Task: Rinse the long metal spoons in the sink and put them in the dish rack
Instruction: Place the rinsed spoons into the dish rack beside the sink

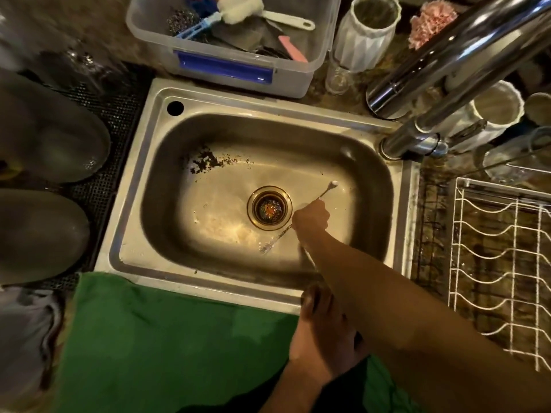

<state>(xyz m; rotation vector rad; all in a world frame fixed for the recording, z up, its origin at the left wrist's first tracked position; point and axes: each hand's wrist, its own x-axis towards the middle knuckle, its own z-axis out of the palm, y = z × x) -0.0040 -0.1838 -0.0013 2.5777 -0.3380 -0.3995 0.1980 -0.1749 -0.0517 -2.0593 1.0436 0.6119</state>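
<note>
My right hand (311, 220) reaches down into the steel sink (214, 257), just right of the drain (269, 207), and grips long metal spoons. One small spoon bowl (333, 183) sticks out of the fist toward the upper right. A second metal end (268, 245) pokes out toward the lower left, over the sink floor. I cannot tell how many spoons are in the fist. My left hand (320, 326) rests on the sink's front rim with its fingers bent and holds nothing I can see. The white wire dish rack (507, 263) stands to the right of the sink.
A chrome faucet (447, 70) arches over the sink's right back corner. Behind the sink are a clear tub of brushes and scrubbers (226, 70) and white cups (366, 34). Dark bowls (44, 129) sit on a mat at the left. A green cloth (164, 338) lies in front.
</note>
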